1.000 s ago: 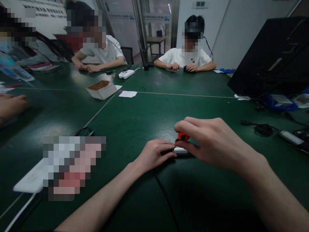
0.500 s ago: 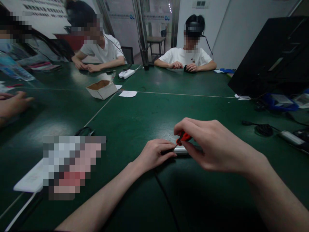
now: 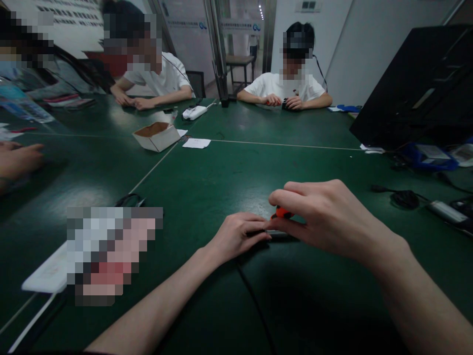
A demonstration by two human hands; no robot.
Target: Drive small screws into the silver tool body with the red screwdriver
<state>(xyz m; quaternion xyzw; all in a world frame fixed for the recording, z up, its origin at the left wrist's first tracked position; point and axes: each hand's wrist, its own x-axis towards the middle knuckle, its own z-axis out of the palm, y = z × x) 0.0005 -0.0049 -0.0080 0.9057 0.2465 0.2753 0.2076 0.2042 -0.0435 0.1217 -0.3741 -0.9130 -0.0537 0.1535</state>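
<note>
My left hand [image 3: 236, 235] rests on the table, its fingers closed around the dark left end of a silver bar-shaped device [image 3: 280, 235] lying flat. A black cable [image 3: 254, 296] runs from near that hand toward the table's front edge. Above the bar, my right hand [image 3: 327, 217] is closed on the orange-and-black handle of a screwdriver [image 3: 283, 213]. Its thumb and fingertips come close to the left fingertips. The tool's tip is hidden behind my fingers, and the right hand covers part of the bar.
On the left lie a white power bank-like slab [image 3: 44, 271] and a blurred-out item. An open cardboard box [image 3: 157, 138] and a paper slip [image 3: 196, 143] sit farther back. A black monitor [image 3: 417, 88], coiled cable [image 3: 404, 198] and silver bar [image 3: 448, 211] are right. Co-workers sit around the green table.
My right hand has turned slightly, its thumb swinging up and left over the bar, hiding more of the bar and the screwdriver's shaft. My left hand stays where it was.
</note>
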